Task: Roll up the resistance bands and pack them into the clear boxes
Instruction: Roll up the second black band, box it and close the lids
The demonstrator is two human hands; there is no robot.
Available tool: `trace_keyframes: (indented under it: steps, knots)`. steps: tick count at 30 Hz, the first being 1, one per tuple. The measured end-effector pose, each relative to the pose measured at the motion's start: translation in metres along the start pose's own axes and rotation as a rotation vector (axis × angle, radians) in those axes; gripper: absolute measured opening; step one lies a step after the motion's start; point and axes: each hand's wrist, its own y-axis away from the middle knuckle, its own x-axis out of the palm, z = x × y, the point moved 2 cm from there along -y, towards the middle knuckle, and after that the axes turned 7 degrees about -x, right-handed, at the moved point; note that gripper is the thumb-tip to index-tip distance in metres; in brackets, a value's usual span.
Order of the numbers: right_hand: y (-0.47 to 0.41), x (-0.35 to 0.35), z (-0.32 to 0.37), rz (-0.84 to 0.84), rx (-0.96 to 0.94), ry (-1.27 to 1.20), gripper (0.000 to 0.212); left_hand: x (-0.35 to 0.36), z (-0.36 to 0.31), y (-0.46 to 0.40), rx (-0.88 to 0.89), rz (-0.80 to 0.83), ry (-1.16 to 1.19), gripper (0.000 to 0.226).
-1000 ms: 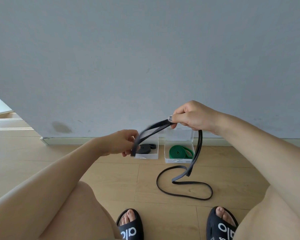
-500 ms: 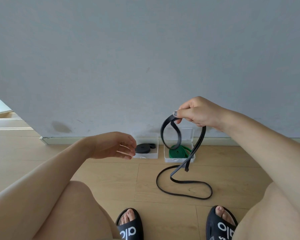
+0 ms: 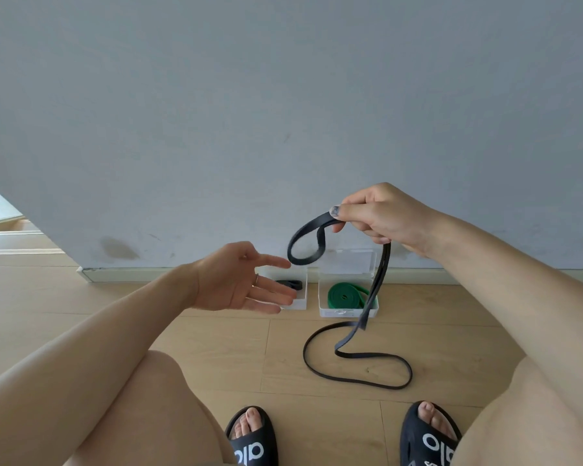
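Observation:
My right hand pinches a long black resistance band near one end. A small loop of it curls to the left of the hand, and the rest hangs down and trails in curves on the floor. My left hand is open, palm up, just left of the loop and not touching the band. Two clear boxes stand against the wall. The left box holds a rolled black band, partly hidden by my fingers. The right box holds a rolled green band, and its lid is raised.
A grey wall with a white skirting board rises right behind the boxes. The floor is light wood. My knees and my two feet in black slides are at the bottom of the view.
My left hand let go of the black band and opened, palm up. The freed end curled into a small loop under my right hand, which rose slightly.

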Motion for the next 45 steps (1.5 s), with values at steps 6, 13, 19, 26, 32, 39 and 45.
trace_keyframes:
  steps: [6,13,19,26,32,39,45]
  knots:
    - [0.001,0.000,0.002,0.019,-0.023,-0.017,0.030,-0.002,0.000,-0.013,-0.032,-0.128,-0.008,0.069]
    - [0.002,0.003,0.005,0.071,-0.059,-0.032,0.030,0.004,-0.001,-0.017,-0.104,-0.009,0.066,0.055]
    - [0.002,-0.005,0.001,0.038,-0.042,-0.022,0.030,-0.005,-0.003,-0.018,-0.027,-0.050,-0.025,0.025]
    - [0.004,-0.004,-0.005,0.074,0.021,0.101,0.030,-0.021,-0.005,-0.014,0.113,-0.352,-0.270,0.016]
    - [0.006,-0.001,-0.007,0.115,0.036,0.191,0.030,-0.029,-0.008,-0.010,0.104,-0.568,-0.468,0.033]
    - [0.007,0.004,-0.005,0.140,0.025,0.244,0.030,-0.021,-0.014,-0.014,0.189,-0.778,-0.603,0.035]
    - [0.008,-0.004,-0.010,0.100,0.039,0.233,0.031,-0.024,-0.012,-0.015,0.231,-0.758,-0.619,0.013]
